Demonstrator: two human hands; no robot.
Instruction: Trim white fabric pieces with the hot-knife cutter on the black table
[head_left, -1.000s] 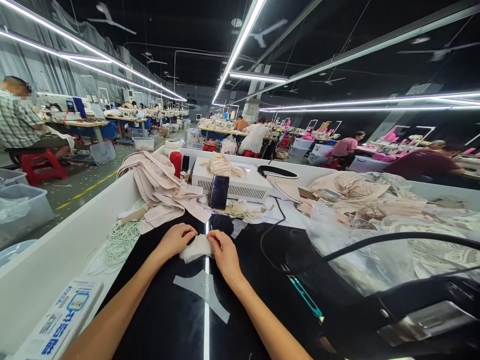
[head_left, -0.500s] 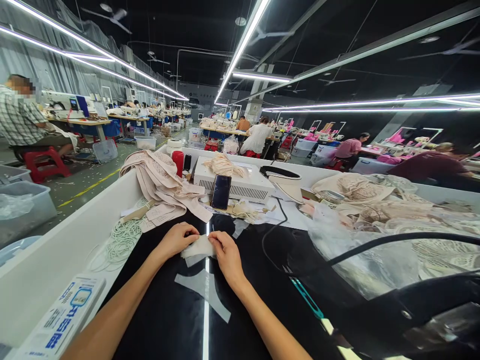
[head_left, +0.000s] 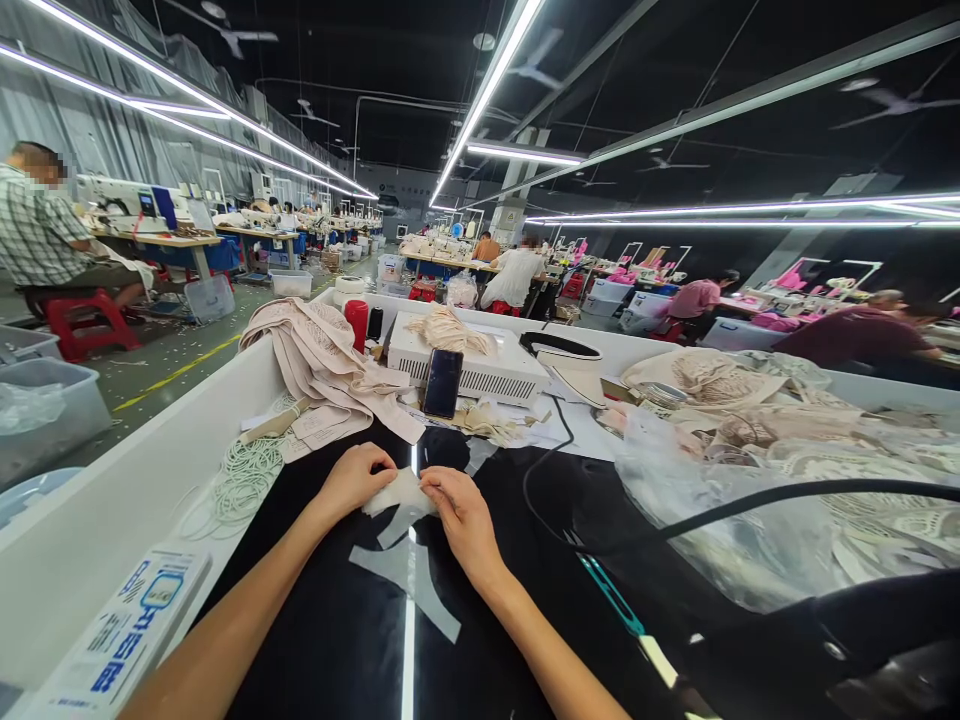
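Both hands are at a small cream fabric piece (head_left: 397, 490) over the glossy black work surface (head_left: 330, 610). My left hand (head_left: 358, 478) pinches its upper left edge between thumb and fingers. On the other side, my right hand (head_left: 459, 505) has its fingertips closed on the right edge. A translucent white strip (head_left: 401, 525) shows just under the fabric. Nearer to me lies a curved translucent white piece (head_left: 412, 580), flat and untouched. A phone (head_left: 443, 383) leans upright beyond the hands.
Beige fabric pieces (head_left: 322, 370) are heaped at the left, above pale green cord (head_left: 244, 480). Behind the phone stands a white vented box (head_left: 480, 365). Turquoise snips (head_left: 611, 595), a black cable (head_left: 536, 490) and plastic-wrapped lace pieces (head_left: 720, 490) lie to the right.
My right hand has shifted slightly to the right and toward me. More of the translucent strip under the cream fabric now shows, angled down to the left.
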